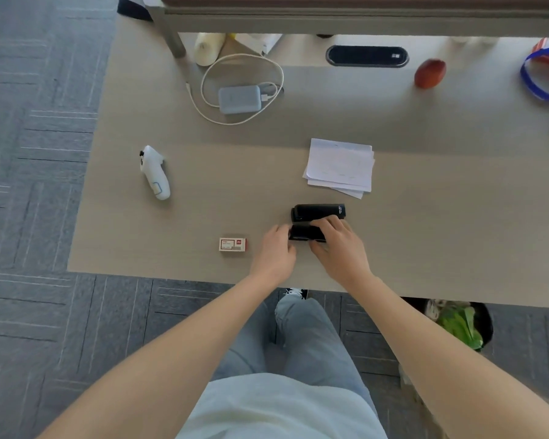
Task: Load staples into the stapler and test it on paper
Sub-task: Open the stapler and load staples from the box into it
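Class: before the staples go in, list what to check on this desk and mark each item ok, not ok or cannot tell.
1. Stapler swung open: ok.
2. Right hand holds its lower half: ok.
3. Left hand at its left end: ok; grip cannot tell.
4. Staple box within reach, left of the hands: ok.
5. Box opened: not ok, looks closed.
6. Paper ready behind the stapler: ok.

One stapler (318, 212), one staple box (232, 245)

Bare forearms, no sleeves, pale white top (276, 410), lt blue jeans (301, 337), blk/white sneaker (297, 293)
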